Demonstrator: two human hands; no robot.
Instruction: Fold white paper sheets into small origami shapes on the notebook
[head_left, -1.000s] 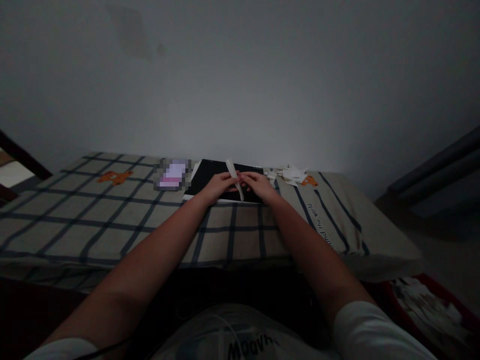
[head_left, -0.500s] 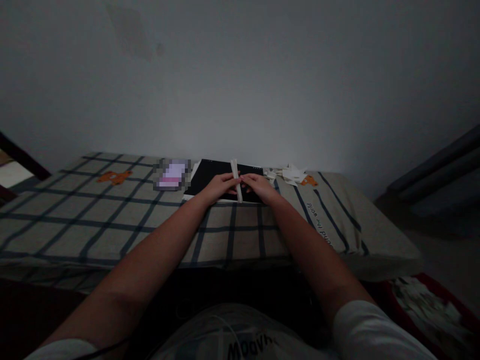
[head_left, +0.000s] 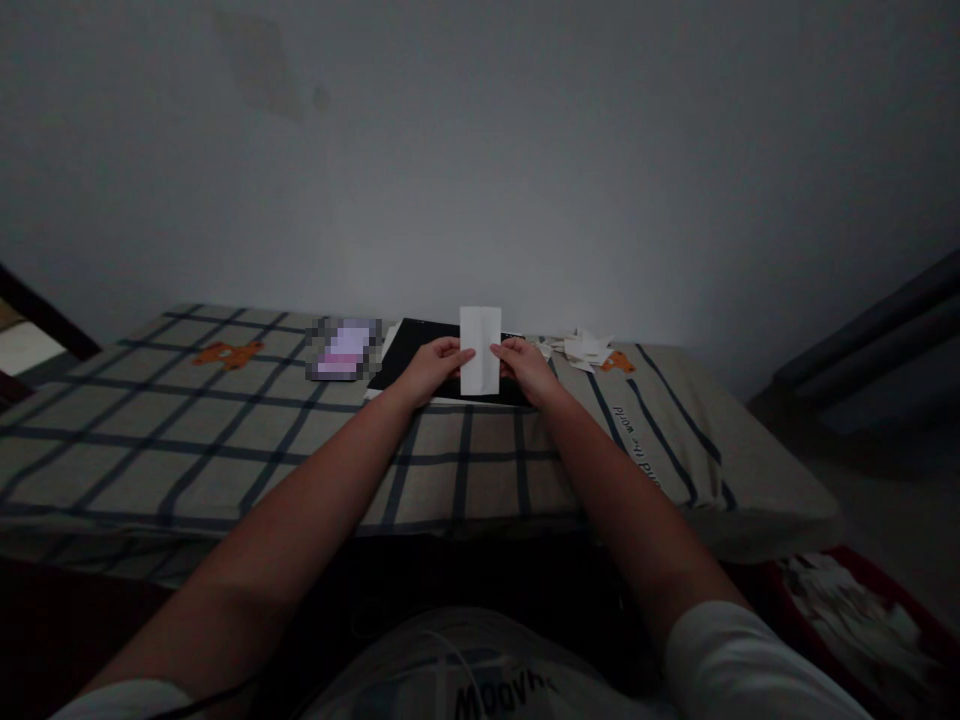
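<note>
Head view: white paper [head_left: 480, 328] held taut-looking between two hands, over the black flat item.

Left hand [head_left: 437, 366]: thumb on the near face at the paper's left edge, fingers behind; clamped on it. Right hand [head_left: 529, 368]: mirror grip on the right edge, also clamped. Hands near each other, not touching, paper spans the gap. Finger contact on the back is hidden.

Paper: narrow upright rectangle, broad face to camera, long sides up-down. Top edge overlaps the wall [head_left: 525, 200] in view; lower edge sits in front of the black flat item [head_left: 409, 350]. Can't tell whether it touches that surface.

Black item lies flat on the checked cloth [head_left: 427, 480], white edges showing along its left and front sides. Could be a folder or board, can't confirm.

Left of it: phone-like device [head_left: 349, 350], lilac and pink face, borders pixelated. Further left, an orange bear print [head_left: 229, 355] on the cloth.

Right of it: loose pile of white paper scraps [head_left: 587, 348], just beside a second orange print [head_left: 619, 362]. Lettering [head_left: 637, 445] on the cloth nearer the camera.

Lower right, below the table edge: red container [head_left: 881, 578] with pale crumpled stuff [head_left: 847, 615] inside, too dark to identify.
</note>
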